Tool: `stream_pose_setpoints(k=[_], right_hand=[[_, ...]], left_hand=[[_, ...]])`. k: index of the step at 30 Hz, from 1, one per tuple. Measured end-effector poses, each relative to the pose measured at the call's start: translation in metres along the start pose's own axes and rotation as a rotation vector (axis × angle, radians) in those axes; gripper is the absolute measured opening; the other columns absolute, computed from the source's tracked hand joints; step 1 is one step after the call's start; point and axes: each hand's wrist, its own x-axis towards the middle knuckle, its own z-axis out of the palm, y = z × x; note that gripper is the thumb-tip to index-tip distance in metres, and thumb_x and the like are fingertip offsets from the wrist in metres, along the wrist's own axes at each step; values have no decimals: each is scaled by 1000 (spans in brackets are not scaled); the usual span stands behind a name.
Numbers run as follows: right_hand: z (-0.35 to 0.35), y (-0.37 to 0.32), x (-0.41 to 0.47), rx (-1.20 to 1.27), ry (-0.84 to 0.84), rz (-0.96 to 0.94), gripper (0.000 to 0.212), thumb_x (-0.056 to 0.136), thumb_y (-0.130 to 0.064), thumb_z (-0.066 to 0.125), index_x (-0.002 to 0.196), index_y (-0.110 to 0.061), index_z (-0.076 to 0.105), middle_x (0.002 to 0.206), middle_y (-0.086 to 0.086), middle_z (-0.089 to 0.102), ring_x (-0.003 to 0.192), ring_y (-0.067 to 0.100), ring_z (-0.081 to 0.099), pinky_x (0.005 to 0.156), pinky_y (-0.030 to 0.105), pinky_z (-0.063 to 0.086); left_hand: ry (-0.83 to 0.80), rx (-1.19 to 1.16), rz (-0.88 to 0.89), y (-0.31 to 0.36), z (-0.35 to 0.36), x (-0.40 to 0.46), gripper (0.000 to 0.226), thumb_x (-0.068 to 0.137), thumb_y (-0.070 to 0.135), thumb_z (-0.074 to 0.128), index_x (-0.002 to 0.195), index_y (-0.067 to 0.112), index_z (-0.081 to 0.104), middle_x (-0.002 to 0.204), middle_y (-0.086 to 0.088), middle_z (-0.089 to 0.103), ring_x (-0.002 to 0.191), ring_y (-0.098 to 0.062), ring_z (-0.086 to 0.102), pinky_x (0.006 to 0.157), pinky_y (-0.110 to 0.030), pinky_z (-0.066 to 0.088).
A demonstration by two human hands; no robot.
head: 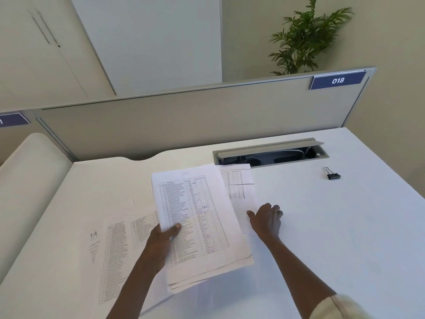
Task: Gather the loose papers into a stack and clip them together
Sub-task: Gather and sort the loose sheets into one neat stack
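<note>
My left hand (161, 242) grips a bundle of printed table sheets (197, 224) by its left edge, thumb on top, lifted a little off the white desk (333, 226). My right hand (268, 218) lies flat, fingers spread, on the edge of another printed sheet (239, 185) that sticks out from under the bundle toward the far right. More loose sheets (115, 249) lie flat on the desk at the left, partly hidden by my left arm. A black binder clip (333, 175) sits alone at the far right of the desk.
An open cable hatch (271, 153) is sunk into the desk behind the papers. A beige partition (184, 116) with a blue "018" tag (337, 80) closes the far edge. A cream chair back (30, 171) stands at the left, a plant (305, 40) behind the partition.
</note>
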Motion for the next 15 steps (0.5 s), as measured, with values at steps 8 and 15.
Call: stream_pose_setpoints(k=[8, 15], right_hand=[[17, 1, 13, -172, -1, 40, 74, 71, -59, 75, 119, -9, 48, 124, 11, 44, 118, 30, 42, 88, 40, 45], [0, 31, 27, -132, -65, 14, 54, 76, -24, 81, 117, -5, 51, 125, 14, 42, 120, 35, 41, 91, 46, 46]], left_hand=[[33, -12, -3, 1, -10, 7, 26, 91, 2, 62, 117, 4, 67, 112, -16, 73, 105, -33, 69, 95, -49, 51], [50, -30, 5, 0, -10, 8, 26, 91, 0, 60, 116, 3, 66, 110, -15, 74, 98, -29, 73, 75, -37, 59]])
